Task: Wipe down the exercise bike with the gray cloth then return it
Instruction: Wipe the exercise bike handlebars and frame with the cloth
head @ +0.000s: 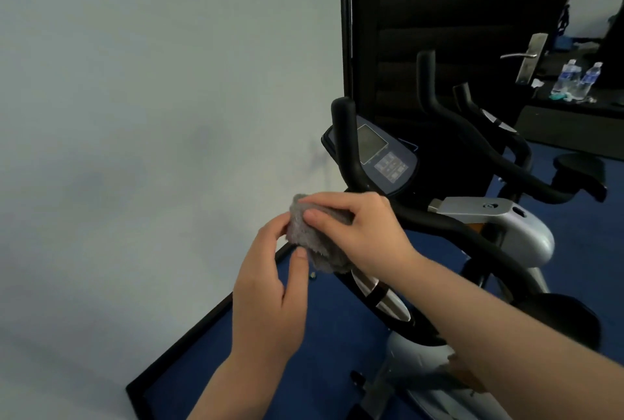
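home gym room | exercise bike | door | water bottles

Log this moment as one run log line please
left hand: pinches gray cloth | right hand: grips cloth | cloth: bunched, beside handlebar | exercise bike console: untouched

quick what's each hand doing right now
Left hand: pinching the lower edge of the gray cloth between thumb and fingers.
Right hand: fingers curled over the top of the same cloth, gripping it.
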Available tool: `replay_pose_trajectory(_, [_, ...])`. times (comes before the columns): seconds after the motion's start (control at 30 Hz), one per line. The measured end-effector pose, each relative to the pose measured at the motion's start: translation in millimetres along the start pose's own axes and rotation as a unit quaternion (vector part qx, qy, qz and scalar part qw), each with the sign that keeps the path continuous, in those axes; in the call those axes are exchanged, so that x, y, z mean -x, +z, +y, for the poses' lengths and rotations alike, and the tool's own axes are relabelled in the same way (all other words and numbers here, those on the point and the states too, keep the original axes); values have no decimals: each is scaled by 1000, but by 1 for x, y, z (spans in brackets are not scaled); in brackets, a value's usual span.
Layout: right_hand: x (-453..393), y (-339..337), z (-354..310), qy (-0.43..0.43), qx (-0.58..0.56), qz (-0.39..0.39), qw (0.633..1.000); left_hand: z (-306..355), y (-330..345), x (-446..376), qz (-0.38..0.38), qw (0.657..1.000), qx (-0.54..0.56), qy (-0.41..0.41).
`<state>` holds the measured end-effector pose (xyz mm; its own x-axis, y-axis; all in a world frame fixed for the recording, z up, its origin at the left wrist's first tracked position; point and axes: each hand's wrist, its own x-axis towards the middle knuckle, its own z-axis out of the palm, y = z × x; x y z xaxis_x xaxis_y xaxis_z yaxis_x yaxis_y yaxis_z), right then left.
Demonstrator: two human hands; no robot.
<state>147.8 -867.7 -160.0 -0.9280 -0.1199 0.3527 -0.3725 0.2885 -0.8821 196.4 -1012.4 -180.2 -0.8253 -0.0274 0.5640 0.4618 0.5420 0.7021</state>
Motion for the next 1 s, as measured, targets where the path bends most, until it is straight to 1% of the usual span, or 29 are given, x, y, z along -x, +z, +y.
replay_pose_trajectory(0.03, [-3,0,-1,26,-31,-12,999,-1,0,0,0,1000,-2,-2])
replay_pose_trajectory(0.1, [1,2,1,63,-109,0,992,-1,1,-1,-2,1000,-8,4])
replay_pose_trajectory(0.13, [8,3,5,75,-130,18,989,-1,2,-1,-7,1000,-13,13])
replay_pose_trajectory(0.2, [28,5,14,94,-127,47,986,1,4,-2,-17,999,-21,37])
replay_pose_trajectory(0.27, [46,2,19,109,-61,59,990,1,6,-3,-28,998,-25,54])
replay_pose_trajectory(0.33, [64,-7,22,109,86,57,989,-1,6,-5,-42,996,-38,64])
replay_pose_trajectory(0.37, [73,-14,21,106,152,43,982,-2,6,-6,-50,995,-48,69])
replay_pose_trajectory(0.43, [83,-29,17,115,219,3,969,-3,6,-8,-66,992,-69,82])
replay_pose_trajectory(0.47, [84,-34,15,120,233,-13,965,-2,6,-9,-71,991,-77,88])
replay_pose_trajectory(0.53, [76,-33,9,112,246,-15,963,0,9,-8,-82,988,-86,102])
replay_pose_trajectory(0.6, [66,-19,5,92,215,11,972,3,17,-6,-89,985,-89,114])
replay_pose_trajectory(0.67, [65,-8,6,89,179,22,979,5,25,-2,-76,989,-83,100])
replay_pose_trajectory(0.73, [79,-18,12,78,211,-4,974,6,33,2,-61,991,-79,89])
replay_pose_trajectory(0.8, [96,-43,16,89,255,-65,961,5,38,8,-52,991,-86,93])
replay_pose_trajectory(0.9, [101,-79,17,83,347,-179,917,3,47,22,-52,983,-129,121])
replay_pose_trajectory(0.93, [95,-82,16,77,355,-202,909,1,49,27,-59,979,-144,131])
replay_pose_trajectory(1.0, [84,-75,15,77,308,-214,924,0,52,35,-80,973,-162,142])
